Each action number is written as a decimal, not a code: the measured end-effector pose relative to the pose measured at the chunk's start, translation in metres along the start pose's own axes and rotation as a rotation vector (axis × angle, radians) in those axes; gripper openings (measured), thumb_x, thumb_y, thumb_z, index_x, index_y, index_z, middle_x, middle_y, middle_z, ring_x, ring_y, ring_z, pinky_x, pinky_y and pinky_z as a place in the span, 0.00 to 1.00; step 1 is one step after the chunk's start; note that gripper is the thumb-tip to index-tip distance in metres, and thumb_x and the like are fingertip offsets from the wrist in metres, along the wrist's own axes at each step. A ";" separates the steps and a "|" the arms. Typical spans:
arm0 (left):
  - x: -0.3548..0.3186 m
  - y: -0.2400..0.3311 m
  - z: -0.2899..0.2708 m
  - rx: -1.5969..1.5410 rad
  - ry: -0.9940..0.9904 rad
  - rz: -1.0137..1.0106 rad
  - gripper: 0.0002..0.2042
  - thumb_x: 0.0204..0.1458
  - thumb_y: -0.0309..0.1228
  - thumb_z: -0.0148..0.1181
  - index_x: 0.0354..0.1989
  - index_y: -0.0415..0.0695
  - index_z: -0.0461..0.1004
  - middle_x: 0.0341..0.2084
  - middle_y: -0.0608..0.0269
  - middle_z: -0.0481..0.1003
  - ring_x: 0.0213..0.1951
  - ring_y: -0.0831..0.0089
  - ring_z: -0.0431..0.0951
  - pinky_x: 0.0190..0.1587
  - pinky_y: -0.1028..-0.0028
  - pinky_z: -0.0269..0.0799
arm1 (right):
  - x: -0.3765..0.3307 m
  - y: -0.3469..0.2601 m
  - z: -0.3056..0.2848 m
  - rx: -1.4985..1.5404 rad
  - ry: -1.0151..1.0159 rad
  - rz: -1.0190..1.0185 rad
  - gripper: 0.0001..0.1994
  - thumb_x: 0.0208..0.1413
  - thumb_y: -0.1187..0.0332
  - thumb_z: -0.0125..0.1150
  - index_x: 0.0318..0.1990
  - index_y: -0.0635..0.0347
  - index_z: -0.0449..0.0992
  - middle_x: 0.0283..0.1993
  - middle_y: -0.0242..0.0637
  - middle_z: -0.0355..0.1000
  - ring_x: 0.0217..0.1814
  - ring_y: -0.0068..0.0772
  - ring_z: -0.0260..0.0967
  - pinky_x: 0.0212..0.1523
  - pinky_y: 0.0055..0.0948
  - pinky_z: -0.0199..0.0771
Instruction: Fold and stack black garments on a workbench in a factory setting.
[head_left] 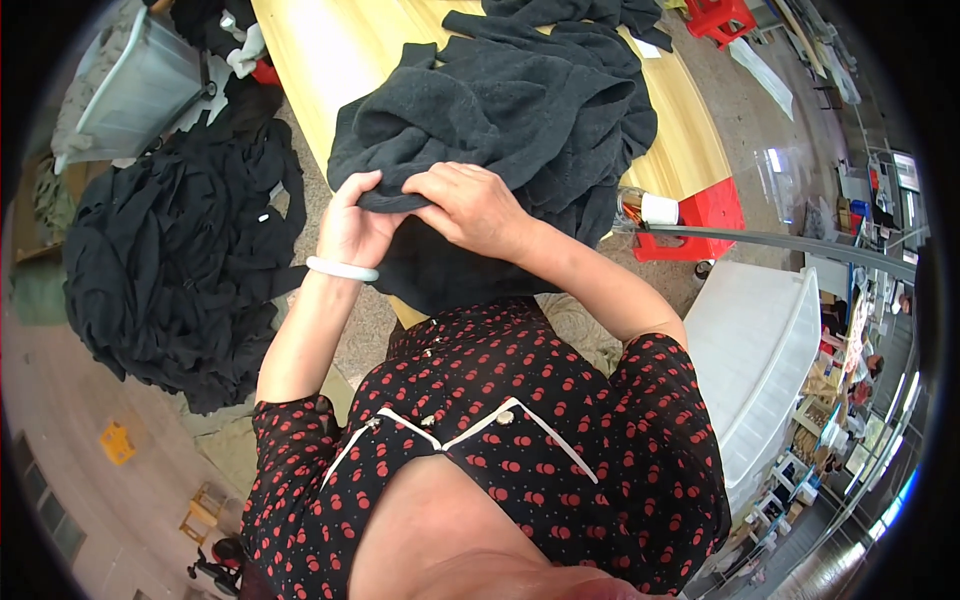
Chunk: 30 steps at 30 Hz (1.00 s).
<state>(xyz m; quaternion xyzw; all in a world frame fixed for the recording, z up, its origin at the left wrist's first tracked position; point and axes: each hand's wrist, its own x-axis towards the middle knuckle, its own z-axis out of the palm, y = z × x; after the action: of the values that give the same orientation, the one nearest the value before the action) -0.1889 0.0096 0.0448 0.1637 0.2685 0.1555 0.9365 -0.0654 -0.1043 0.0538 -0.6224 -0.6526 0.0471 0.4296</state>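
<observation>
A dark knit garment (500, 110) lies bunched over the near part of a pale wooden table (330, 50), and some of it hangs down toward my lap. Its folded edge is pinched in my left hand (358, 222), thumb on top, the other fingers underneath and partly hidden. Close beside it on the right, my right hand (468, 208) grips the same edge with bent fingers. A pale bangle (342, 269) circles my left wrist. More dark cloth (570, 12) lies at the table's far end.
To the left rises a large heap of black garments (180, 250), with a grey plastic bin (140, 95) behind it. A red stool (690, 225) bearing a white cup-like item (659, 209) stands right of the table. Nearer on the right is a white plastic bin (755, 360).
</observation>
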 end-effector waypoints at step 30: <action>0.020 0.080 0.187 1.463 -0.096 1.140 0.12 0.50 0.30 0.46 0.39 0.36 0.70 0.35 0.57 0.73 0.39 0.65 0.71 0.46 0.72 0.64 | 0.042 0.083 -0.116 -0.322 0.120 0.350 0.13 0.44 0.61 0.57 0.35 0.57 0.73 0.26 0.41 0.70 0.27 0.40 0.68 0.32 0.30 0.66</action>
<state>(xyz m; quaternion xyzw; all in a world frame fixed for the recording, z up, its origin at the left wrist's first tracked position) -0.0853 0.0475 0.2172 0.8271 0.1398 0.3772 0.3925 0.0763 -0.1047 0.0980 -0.7881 -0.5071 -0.0206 0.3482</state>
